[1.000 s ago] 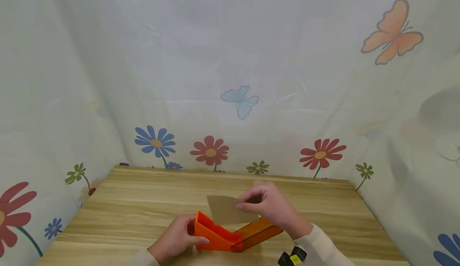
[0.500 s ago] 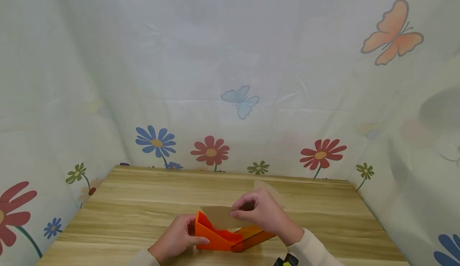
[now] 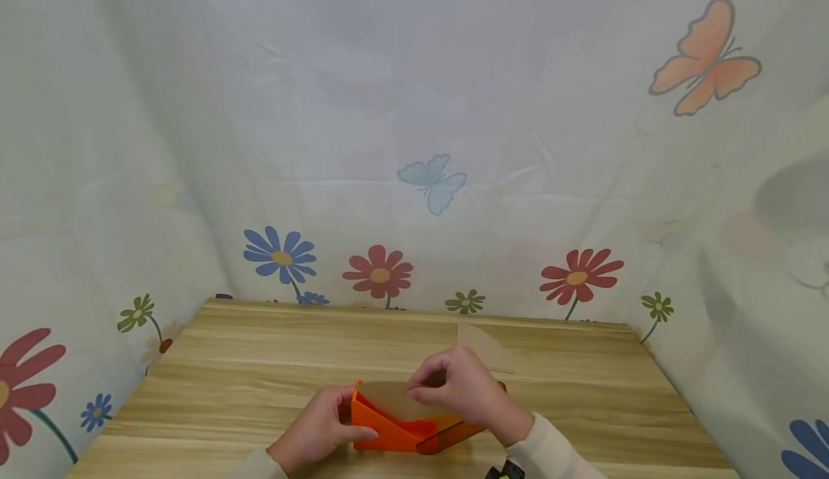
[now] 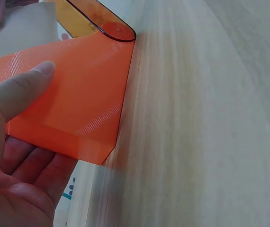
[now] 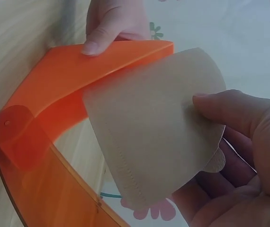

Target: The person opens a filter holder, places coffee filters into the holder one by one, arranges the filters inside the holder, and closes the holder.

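Observation:
My left hand (image 3: 317,425) grips the near-left part of an orange, wedge-shaped filter holder (image 3: 385,432), thumb on its near side and fingers behind. A translucent amber lid (image 5: 54,189) hinges on the holder and is swung open to the right. Between thumb and fingers, my right hand (image 3: 463,389) pinches a brown paper coffee filter (image 5: 154,127) with a crimped seam and a small rounded tab. In the right wrist view, the filter's edge lies at the holder's opening; how far it reaches inside is hidden. The left wrist view shows the holder's smooth side (image 4: 78,99) under my thumb.
Another brown coffee filter (image 3: 488,349) lies on the wood-grain table (image 3: 291,342) behind my right hand. A pale curtain (image 3: 518,141) printed with flowers and butterflies surrounds the table's back and sides.
My right hand has moved down and left, lowering the coffee filter to the holder's opening. More of the filter lying behind is uncovered. My left hand and the holder have stayed put.

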